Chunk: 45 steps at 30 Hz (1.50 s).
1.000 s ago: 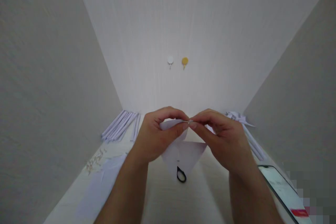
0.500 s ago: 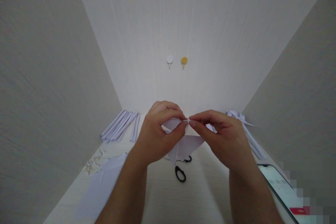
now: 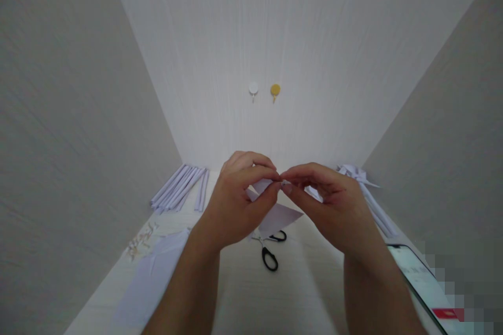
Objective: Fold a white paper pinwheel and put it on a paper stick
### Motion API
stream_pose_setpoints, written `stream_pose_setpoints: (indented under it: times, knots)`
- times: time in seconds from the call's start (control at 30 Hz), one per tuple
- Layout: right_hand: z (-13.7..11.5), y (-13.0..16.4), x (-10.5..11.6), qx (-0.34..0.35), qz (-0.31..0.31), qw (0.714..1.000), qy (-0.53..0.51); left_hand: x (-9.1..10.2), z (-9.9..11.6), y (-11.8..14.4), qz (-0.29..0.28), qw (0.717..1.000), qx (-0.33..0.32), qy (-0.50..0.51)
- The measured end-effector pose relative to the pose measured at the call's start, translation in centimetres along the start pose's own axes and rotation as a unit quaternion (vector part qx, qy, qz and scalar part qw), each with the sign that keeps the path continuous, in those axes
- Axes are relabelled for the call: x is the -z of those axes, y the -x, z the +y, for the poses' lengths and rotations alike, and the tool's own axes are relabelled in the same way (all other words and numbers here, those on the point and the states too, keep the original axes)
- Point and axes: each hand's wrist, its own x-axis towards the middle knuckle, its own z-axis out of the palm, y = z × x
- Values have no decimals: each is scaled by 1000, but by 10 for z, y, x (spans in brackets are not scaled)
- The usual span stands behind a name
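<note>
Your left hand and right hand pinch white paper sheet together — scissors at 6 o'clock; phone text unreadable.

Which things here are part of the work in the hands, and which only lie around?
In hand:
- left hand and right hand, pinching one white paper piece

Lying about:
- scissors
- rolled paper strips
- flat paper sheet
- small paper scraps
- phone
- two wall hooks
</note>
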Motion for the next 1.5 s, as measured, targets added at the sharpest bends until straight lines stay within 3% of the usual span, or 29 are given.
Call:
stream_pose_setpoints:
  times: [0.33,0.53,0.7,1.0,1.27,1.5]
  knots:
    - [-5,-2,1,-82,18,996,-39,0,-2,0,26,1000,-9,-3]
    - [1,-5,2,-104,73,990,-64,-9,-25,5,96,989,104,52]
    - [4,-7,0,-128,92,985,-75,-12,-37,7,100,978,164,85]
    - [11,-12,-2,-133,130,979,-82,-13,-24,5,117,983,111,85]
    - [10,-12,-3,-146,119,980,-68,-17,-7,3,115,989,-3,-88]
    - [10,-11,-1,-143,141,977,-68,-19,-10,3,115,990,13,-80]
